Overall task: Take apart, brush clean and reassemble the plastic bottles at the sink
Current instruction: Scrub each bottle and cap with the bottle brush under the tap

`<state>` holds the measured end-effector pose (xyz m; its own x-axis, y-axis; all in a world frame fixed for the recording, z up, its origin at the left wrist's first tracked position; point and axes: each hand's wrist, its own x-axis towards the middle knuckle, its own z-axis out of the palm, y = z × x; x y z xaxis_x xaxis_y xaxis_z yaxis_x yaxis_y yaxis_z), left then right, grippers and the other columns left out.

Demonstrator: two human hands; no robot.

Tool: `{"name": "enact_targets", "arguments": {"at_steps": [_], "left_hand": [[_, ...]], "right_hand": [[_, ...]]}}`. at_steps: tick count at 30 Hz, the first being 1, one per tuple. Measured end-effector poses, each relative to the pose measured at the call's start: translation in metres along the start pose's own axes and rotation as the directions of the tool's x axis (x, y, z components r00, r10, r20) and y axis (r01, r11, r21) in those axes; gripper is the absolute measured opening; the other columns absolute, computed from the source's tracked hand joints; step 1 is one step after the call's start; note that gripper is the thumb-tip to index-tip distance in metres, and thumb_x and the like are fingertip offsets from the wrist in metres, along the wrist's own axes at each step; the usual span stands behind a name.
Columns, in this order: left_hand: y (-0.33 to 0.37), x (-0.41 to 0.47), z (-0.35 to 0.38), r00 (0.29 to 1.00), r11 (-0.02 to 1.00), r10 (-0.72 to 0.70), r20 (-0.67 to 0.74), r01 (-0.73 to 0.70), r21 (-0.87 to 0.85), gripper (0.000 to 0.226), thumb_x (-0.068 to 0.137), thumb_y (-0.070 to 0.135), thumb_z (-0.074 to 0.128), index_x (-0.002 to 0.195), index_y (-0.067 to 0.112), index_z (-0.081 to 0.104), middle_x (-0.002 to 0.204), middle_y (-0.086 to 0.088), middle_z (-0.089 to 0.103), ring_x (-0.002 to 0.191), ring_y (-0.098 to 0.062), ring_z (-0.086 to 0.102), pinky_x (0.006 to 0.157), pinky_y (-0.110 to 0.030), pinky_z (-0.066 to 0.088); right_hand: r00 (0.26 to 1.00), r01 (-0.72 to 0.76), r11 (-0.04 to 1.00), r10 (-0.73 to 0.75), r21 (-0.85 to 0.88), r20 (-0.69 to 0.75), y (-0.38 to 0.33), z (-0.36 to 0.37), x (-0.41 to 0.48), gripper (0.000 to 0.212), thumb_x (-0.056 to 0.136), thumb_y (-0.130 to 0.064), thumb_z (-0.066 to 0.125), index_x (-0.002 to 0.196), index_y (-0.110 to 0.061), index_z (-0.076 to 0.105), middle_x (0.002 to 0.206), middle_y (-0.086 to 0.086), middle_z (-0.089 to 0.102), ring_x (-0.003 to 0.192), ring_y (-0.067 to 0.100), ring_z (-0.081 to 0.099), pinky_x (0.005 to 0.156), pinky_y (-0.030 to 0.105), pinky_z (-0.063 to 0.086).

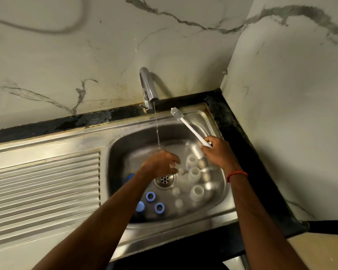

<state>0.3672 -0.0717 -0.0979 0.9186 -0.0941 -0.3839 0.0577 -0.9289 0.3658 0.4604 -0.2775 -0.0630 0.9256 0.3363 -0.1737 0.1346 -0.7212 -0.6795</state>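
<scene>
Three clear plastic bottles (pixel 194 173) stand open-mouthed in the right half of the steel sink (pixel 213 131). Blue collar rings (pixel 150 196) and a blue cap (pixel 140 206) lie near the front of the basin, with small clear teats (pixel 176 190) beside them. My right hand (pixel 217 151) grips the handle of a white bottle brush (pixel 185 123), bristle head raised toward the tap. My left hand (pixel 161 164) hangs over the drain under the running water, fingers loosely curled; whether it holds a small part is blurred.
A chrome tap (pixel 147 88) runs a thin stream into the basin. The ribbed draining board (pixel 45 184) lies to the left. A black counter edge (pixel 242 133) and marble walls close in behind and on the right. The drain (pixel 165 180) sits mid-basin.
</scene>
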Motion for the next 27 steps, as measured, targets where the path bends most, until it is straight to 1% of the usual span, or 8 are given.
{"name": "enact_targets", "arguments": {"at_steps": [4,6,8,10,14,18,24,27], "left_hand": [[0.026,-0.001,0.034,0.984,0.994,0.096,0.151,-0.103,0.042,0.057,0.087,0.046,0.072,0.139,0.049,0.05,0.12,0.015,0.067,0.109,-0.01,0.063,0.079,-0.026,0.043],[0.037,-0.002,0.051,0.96,0.97,0.168,0.224,-0.202,0.138,0.064,0.089,0.045,0.07,0.146,0.052,0.041,0.126,0.012,0.063,0.114,-0.013,0.06,0.078,-0.028,0.041],[0.046,-0.001,0.06,0.95,0.938,0.196,0.243,-0.253,0.235,0.065,0.092,0.043,0.068,0.149,0.05,0.038,0.13,0.005,0.059,0.116,-0.019,0.06,0.075,-0.03,0.039],[0.049,-0.001,0.066,0.957,0.931,0.183,0.227,-0.243,0.274,0.061,0.094,0.041,0.066,0.149,0.047,0.04,0.131,0.003,0.057,0.116,-0.023,0.06,0.076,-0.033,0.04],[0.052,0.0,0.067,0.968,0.954,0.126,0.219,-0.179,0.24,0.051,0.097,0.035,0.062,0.146,0.04,0.047,0.141,0.004,0.052,0.124,-0.024,0.055,0.094,-0.038,0.046],[0.054,0.003,0.07,0.967,0.953,0.117,0.227,-0.174,0.249,0.048,0.099,0.032,0.059,0.144,0.041,0.048,0.145,0.004,0.05,0.128,-0.024,0.054,0.097,-0.038,0.044],[0.048,0.008,0.092,0.982,0.984,0.034,0.185,-0.065,0.163,0.034,0.098,0.029,0.059,0.13,0.041,0.061,0.141,0.007,0.057,0.124,-0.023,0.058,0.102,-0.043,0.046],[0.048,0.011,0.1,0.993,0.993,0.024,0.118,-0.038,0.115,0.024,0.097,0.031,0.063,0.119,0.039,0.067,0.132,0.007,0.063,0.118,-0.022,0.061,0.1,-0.042,0.047]], "right_hand": [[0.999,0.015,1.0,-0.014,-0.009,0.051,0.005,-0.005,-0.008,0.014,0.088,-0.02,0.065,0.101,-0.02,0.069,0.083,-0.001,0.068,0.072,0.013,0.064,0.063,0.026,0.049],[0.997,0.02,1.0,-0.02,-0.009,0.071,0.008,-0.007,-0.011,0.016,0.088,-0.02,0.065,0.105,-0.019,0.069,0.083,-0.002,0.068,0.075,0.013,0.065,0.068,0.029,0.054],[0.995,0.032,0.999,-0.031,-0.01,0.092,0.007,-0.007,-0.013,0.019,0.089,-0.021,0.066,0.108,-0.019,0.069,0.083,-0.005,0.067,0.076,0.011,0.065,0.072,0.031,0.056],[0.99,0.064,0.998,-0.06,-0.027,0.126,0.003,-0.005,-0.013,0.02,0.089,-0.023,0.066,0.109,-0.021,0.069,0.084,-0.006,0.068,0.076,0.011,0.065,0.074,0.035,0.058],[0.968,0.158,0.987,-0.151,-0.015,0.202,-0.014,-0.001,-0.017,0.013,0.09,-0.022,0.064,0.102,-0.021,0.07,0.078,-0.004,0.068,0.073,0.014,0.065,0.073,0.039,0.058],[0.96,0.183,0.983,-0.181,0.008,0.213,-0.029,0.005,-0.013,0.014,0.093,-0.023,0.062,0.104,-0.02,0.07,0.079,-0.001,0.069,0.072,0.018,0.065,0.072,0.041,0.057],[0.956,0.195,0.981,-0.195,0.023,0.218,-0.034,0.008,-0.005,0.014,0.093,-0.023,0.062,0.105,-0.022,0.07,0.077,-0.004,0.069,0.068,0.011,0.063,0.067,0.032,0.055],[0.96,0.181,0.983,-0.184,0.035,0.212,-0.035,0.007,-0.005,0.013,0.095,-0.023,0.061,0.105,-0.022,0.069,0.078,-0.004,0.069,0.063,0.005,0.062,0.06,0.021,0.05]]}}
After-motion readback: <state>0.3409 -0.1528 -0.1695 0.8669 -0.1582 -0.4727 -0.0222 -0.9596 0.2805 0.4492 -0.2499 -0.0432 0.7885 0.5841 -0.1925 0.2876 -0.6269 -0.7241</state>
